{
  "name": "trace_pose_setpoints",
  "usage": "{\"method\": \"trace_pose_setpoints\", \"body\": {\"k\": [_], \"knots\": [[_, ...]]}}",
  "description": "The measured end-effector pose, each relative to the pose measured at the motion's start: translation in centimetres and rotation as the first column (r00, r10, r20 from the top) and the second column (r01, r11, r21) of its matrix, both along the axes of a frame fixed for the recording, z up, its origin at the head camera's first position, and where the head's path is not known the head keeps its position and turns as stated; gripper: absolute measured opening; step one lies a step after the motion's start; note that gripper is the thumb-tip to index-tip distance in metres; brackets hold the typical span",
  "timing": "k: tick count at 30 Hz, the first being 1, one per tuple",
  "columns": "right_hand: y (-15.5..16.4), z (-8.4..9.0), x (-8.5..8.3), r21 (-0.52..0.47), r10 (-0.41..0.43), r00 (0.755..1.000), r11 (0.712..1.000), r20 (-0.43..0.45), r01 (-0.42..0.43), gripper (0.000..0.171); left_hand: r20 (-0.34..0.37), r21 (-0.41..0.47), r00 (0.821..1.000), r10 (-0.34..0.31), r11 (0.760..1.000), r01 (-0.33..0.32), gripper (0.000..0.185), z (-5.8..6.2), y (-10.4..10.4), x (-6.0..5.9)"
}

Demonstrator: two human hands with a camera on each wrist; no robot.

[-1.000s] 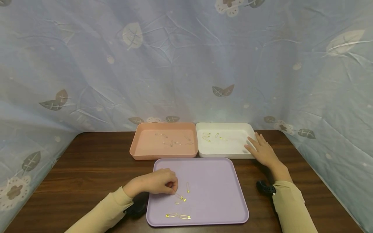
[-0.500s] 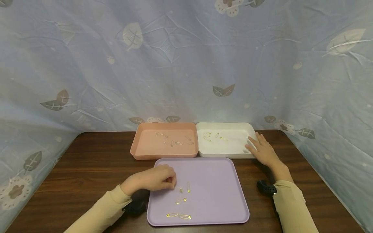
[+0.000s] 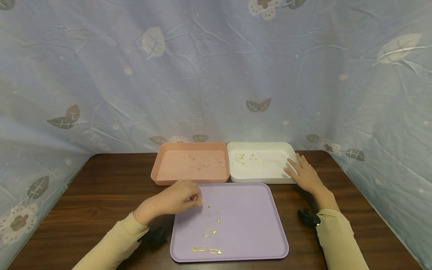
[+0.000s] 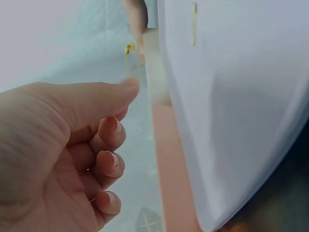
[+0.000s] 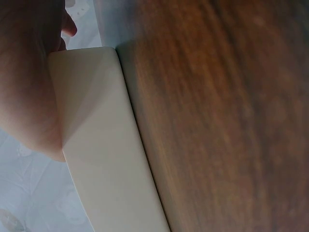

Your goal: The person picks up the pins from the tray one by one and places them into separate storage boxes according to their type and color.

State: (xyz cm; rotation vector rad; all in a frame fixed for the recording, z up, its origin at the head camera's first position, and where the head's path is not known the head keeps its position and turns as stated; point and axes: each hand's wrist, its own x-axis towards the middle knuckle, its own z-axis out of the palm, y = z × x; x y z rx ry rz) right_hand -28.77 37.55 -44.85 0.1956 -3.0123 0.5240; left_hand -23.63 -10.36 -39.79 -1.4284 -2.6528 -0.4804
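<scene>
My left hand (image 3: 179,197) is raised over the upper left of the purple tray (image 3: 249,225). Its thumb and forefinger pinch a gold safety pin (image 4: 130,49) by the far end, so the clasp sticks out past the fingertips. Several gold safety pins lie on the purple tray, one (image 3: 218,217) upright in view and another (image 3: 209,233) slanting below it. A pair, including one safety pin (image 3: 214,251), lies near the front edge. My right hand (image 3: 306,176) rests with straight, spread fingers on the right end of the white tray (image 3: 273,176).
Behind the purple tray stands a pink tray (image 3: 172,168) with several silver-looking safety pins in it. The white tray beside it holds several gold safety pins, one (image 3: 251,156) near its middle. A brown wooden table (image 3: 101,195) carries everything, with a patterned curtain (image 3: 202,93) behind.
My left hand has lifted a gold safety pin from the purple tray and moved up and back toward the pink tray. The right hand stays where it was.
</scene>
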Motion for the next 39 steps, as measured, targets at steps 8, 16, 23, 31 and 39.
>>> {"method": "trace_pose_setpoints", "body": {"k": [8,16,23,31,39], "knots": [[0.1,0.0,0.0,-0.001,0.001,1.000,1.000,-0.003,-0.001,0.070,-0.034,0.018,0.999,0.032,0.999,-0.031,0.015,1.4,-0.2,-0.4],[0.0,0.1,-0.2,-0.007,0.004,1.000,1.000,0.006,-0.004,0.071,-0.146,0.028,0.989,0.026,0.999,-0.022,0.013,2.5,0.8,-1.1],[0.0,0.0,-0.1,-0.001,0.000,1.000,1.000,0.011,0.000,0.070,-0.198,0.006,0.980,-0.010,1.000,0.011,0.014,2.8,2.9,-2.2],[0.1,0.0,0.0,-0.008,0.003,1.000,1.000,0.003,-0.003,0.069,-0.231,-0.024,0.972,-0.041,0.999,0.036,0.010,3.3,5.9,-3.4],[0.1,0.0,0.0,-0.012,0.000,1.000,1.000,-0.004,0.000,0.069,-0.319,-0.027,0.947,-0.048,0.999,0.042,0.013,3.5,8.7,-5.1]]}}
